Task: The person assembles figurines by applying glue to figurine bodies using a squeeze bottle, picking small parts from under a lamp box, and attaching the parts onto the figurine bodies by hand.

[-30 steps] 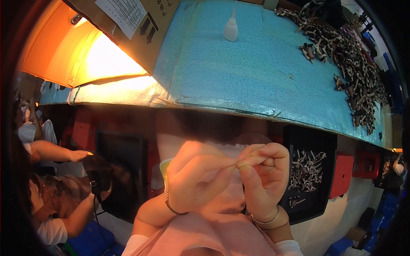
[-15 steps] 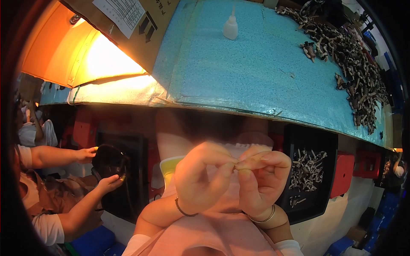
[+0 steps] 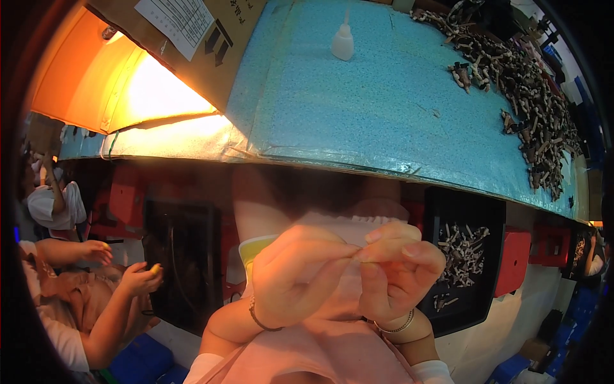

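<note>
My left hand (image 3: 300,272) and my right hand (image 3: 398,269) meet fingertip to fingertip above my lap, in front of the table edge. Thumb and forefinger of each are pressed together in a pinch. Whatever lies between them is too small and too covered by the fingers to name. Right of my right hand, a black tray (image 3: 469,312) holds a heap of small pale and dark parts (image 3: 465,256). Similar small brown and whitish parts (image 3: 537,109) lie piled on the blue tabletop (image 3: 358,109) at the far right.
A white squeeze bottle (image 3: 343,45) with a thin spout stands toward the back. At the left are a cardboard box (image 3: 224,57) and a brightly lit orange lamp housing (image 3: 83,77). A co-worker's hands (image 3: 144,278) are beside another black tray (image 3: 182,307). Red stools (image 3: 513,262) stand below.
My hands stay pinched together; the left has shifted slightly left and its fingers have straightened. The co-worker has let go of a black container and drawn both hands back left.
</note>
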A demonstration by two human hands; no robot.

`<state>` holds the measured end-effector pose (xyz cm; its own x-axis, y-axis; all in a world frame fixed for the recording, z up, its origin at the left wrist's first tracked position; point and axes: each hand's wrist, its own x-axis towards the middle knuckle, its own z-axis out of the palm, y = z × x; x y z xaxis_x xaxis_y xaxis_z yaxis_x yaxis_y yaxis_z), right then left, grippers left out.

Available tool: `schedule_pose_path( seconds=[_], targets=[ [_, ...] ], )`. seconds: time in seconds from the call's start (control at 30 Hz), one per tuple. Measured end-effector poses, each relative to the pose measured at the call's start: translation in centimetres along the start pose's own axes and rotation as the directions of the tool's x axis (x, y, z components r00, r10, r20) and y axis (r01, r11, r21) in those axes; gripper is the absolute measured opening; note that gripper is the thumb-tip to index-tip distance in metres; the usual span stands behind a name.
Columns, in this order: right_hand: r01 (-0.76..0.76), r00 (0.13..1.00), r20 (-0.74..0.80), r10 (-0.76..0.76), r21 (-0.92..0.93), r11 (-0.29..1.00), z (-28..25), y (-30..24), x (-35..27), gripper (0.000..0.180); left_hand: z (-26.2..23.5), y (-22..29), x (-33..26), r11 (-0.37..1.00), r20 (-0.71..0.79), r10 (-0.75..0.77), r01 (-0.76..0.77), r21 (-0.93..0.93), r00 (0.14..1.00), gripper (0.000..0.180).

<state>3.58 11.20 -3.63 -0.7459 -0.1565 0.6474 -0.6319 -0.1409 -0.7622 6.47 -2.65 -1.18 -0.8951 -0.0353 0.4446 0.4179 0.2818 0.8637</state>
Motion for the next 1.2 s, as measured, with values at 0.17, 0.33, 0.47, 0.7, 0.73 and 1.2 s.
schedule_pose_path(
  seconds=[0.17, 0.33, 0.47, 0.7, 0.73, 1.2],
  targets=[
    [0.071, 0.997, 0.001, -0.071, -0.096, 0.993, 0.0, -0.1, 0.2, 0.045, -0.1, 0.2, -0.2, 0.999, -0.01, 0.023, -0.023, 0.032, 1.0, 0.022],
    [0.19, 0.982, 0.038, -0.187, -0.263, 0.946, -0.2, -0.2, 0.2, 0.036, 0.1, 0.3, -0.1, 0.995, 0.001, 0.06, -0.06, 0.084, 0.998, 0.014],
    [0.317, 0.948, 0.064, -0.313, -0.315, 0.895, -0.2, 0.4, 0.2, 0.034, 0.1, 0.2, -0.2, 0.995, -0.012, 0.048, -0.046, 0.09, 0.999, 0.013],
    [0.381, 0.924, 0.134, -0.357, -0.285, 0.879, -0.3, 0.9, 0.0, 0.029, 0.2, 0.1, -0.4, 0.998, -0.028, -0.055, 0.054, -0.026, 0.998, 0.01],
    [0.382, 0.924, 0.142, -0.356, -0.271, 0.883, -0.4, 0.8, 0.1, 0.029, 0.3, 0.1, -0.4, 0.998, -0.028, -0.055, 0.054, -0.027, 0.998, 0.01],
    [0.286, 0.958, 0.059, -0.282, -0.287, 0.914, -0.2, 0.7, 0.2, 0.034, -0.6, 0.4, 0.2, 0.998, 0.052, -0.063, 0.064, -0.002, 0.997, 0.014]
  ],
)
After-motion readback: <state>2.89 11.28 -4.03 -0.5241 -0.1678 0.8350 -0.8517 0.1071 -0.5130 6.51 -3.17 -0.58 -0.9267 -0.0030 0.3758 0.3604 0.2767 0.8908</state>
